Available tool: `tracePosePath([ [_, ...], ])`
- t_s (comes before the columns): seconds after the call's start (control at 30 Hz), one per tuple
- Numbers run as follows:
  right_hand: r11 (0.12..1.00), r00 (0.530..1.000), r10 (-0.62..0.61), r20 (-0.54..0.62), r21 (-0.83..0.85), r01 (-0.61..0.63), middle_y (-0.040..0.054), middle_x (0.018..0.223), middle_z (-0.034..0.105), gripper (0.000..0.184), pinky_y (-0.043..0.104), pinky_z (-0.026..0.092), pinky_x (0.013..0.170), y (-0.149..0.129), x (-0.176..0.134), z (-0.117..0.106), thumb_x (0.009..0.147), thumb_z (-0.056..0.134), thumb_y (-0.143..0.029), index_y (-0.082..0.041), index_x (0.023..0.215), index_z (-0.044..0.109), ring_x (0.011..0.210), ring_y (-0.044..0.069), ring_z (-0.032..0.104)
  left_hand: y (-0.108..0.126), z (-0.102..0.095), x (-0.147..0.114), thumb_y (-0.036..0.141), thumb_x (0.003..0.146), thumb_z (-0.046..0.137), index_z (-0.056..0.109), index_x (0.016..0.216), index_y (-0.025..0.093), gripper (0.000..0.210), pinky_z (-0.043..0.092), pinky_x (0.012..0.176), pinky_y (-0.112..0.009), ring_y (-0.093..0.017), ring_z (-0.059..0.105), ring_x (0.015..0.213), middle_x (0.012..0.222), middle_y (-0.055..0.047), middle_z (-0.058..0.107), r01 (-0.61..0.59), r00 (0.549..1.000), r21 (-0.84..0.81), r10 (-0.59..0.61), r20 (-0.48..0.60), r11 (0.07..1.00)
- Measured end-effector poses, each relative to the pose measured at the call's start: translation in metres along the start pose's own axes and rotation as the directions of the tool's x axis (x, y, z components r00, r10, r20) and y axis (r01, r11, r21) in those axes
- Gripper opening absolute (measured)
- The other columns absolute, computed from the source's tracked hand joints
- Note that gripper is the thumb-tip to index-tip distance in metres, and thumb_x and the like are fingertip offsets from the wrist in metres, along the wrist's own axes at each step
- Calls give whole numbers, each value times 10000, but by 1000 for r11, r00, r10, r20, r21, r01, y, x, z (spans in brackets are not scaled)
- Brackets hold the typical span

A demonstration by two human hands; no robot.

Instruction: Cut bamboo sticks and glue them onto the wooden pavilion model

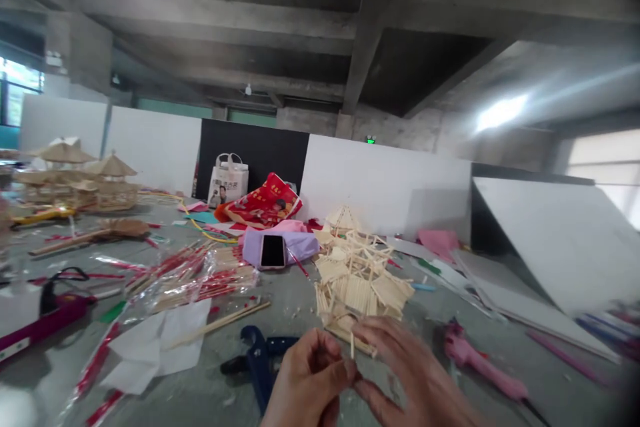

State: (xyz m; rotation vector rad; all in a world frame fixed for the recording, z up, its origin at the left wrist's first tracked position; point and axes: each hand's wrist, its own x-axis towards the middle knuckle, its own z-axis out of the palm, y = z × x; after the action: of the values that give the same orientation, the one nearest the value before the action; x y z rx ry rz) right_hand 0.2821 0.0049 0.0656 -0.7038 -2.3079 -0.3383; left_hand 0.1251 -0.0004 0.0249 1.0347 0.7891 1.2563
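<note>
My left hand (315, 377) is closed, its thumb and fingers pinched together on a short wooden stick (353, 345) that stands up from the fingertips. Close beside it, my right hand (405, 370) has its fingers stretched out, apart from the thumb, and is slightly blurred. Its thumb tip meets my left thumb; whether its fingertips touch the stick I cannot tell. Just beyond both hands is a small model building (363, 280) of pale wooden sticks, with slatted roof panels. A dark blue cutter-like tool (259, 363) lies left of my left hand, partly hidden by it.
A pink glue gun (483, 360) lies at right, a magenta tool (50, 323) at left. Around them are bundled sticks in plastic (200, 273), white paper (155, 340), a phone (273, 251) on purple cloth, and a red bag (267, 203). More stick models (113, 180) stand far left.
</note>
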Motion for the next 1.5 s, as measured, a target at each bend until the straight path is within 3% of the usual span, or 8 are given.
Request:
tracePosePath([
  [0.13, 986, 973, 154, 173, 29, -161, 68, 1134, 565, 437, 305, 446, 900, 18, -13, -16, 742, 622, -208, -215, 1150, 467, 1063, 203, 516, 3, 20, 9, 399, 600, 690, 390, 692, 207, 368, 200, 253, -119, 2, 275, 247, 436, 120, 444, 46, 996, 53, -49, 68, 998],
  [0.23, 977, 949, 186, 255, 56, -207, 42, 1133, 560, 412, 312, 433, 902, 32, -19, -25, 769, 620, -244, -264, 1151, 466, 1067, 194, 507, 6, 29, 15, 358, 588, 672, 395, 700, 210, 333, 170, 228, -124, -14, 296, 236, 409, 123, 429, 77, 991, 76, -85, 105, 994],
  [0.57, 941, 885, 280, 372, 78, -330, 7, 1039, 575, 247, 292, 445, 835, 51, -14, -32, 806, 593, -342, -289, 1039, 531, 965, 174, 543, -9, 38, 39, 413, 497, 718, 395, 751, 198, 464, 255, 244, -146, -86, 464, 266, 463, 92, 494, 144, 976, -16, -140, 168, 989],
  [0.8, 933, 867, 290, 405, 80, -350, 13, 974, 593, 174, 287, 467, 785, 54, -5, -27, 791, 589, -316, -255, 950, 556, 920, 172, 557, -11, 33, 44, 455, 566, 689, 379, 823, 200, 476, 287, 272, -151, -96, 519, 306, 562, 71, 538, 158, 965, -115, -128, 228, 981],
  [0.9, 950, 888, 280, 364, 27, -310, 35, 990, 593, 200, 309, 470, 793, 59, -1, -24, 775, 587, -281, -238, 969, 558, 935, 191, 556, -10, 33, 43, 489, 621, 647, 374, 861, 200, 465, 301, 286, -159, -98, 548, 338, 689, 27, 595, 170, 966, -130, -139, 220, 977],
  [1.07, 983, 972, 120, 201, -164, -87, 69, 1111, 558, 307, 405, 407, 893, 80, 3, -15, 807, 559, -253, -228, 1111, 528, 1057, 234, 491, -15, 30, 44, 477, 703, 561, 360, 907, 200, 398, 310, 270, -165, -102, 574, 373, 956, -68, 596, 183, 982, -67, -179, 67, 981],
  [1.27, 968, 972, 52, 227, -252, 7, 75, 1090, 564, 271, 435, 415, 856, 93, 7, -4, 843, 548, -260, -220, 1111, 550, 1041, 243, 488, -23, 25, 49, 290, 718, 528, 372, 856, 189, 231, 332, 266, -166, -100, 572, 386, 885, -33, 573, 185, 983, -32, -185, 8, 982],
  [1.5, 962, 960, 36, 278, -269, 42, 70, 1092, 579, 240, 431, 443, 840, 99, 4, 2, 840, 547, -254, -228, 1076, 583, 1049, 246, 493, -25, 23, 51, 328, 679, 585, 414, 793, 192, 247, 300, 272, -142, -109, 582, 388, 754, 17, 570, 152, 987, 19, -153, 54, 988],
])
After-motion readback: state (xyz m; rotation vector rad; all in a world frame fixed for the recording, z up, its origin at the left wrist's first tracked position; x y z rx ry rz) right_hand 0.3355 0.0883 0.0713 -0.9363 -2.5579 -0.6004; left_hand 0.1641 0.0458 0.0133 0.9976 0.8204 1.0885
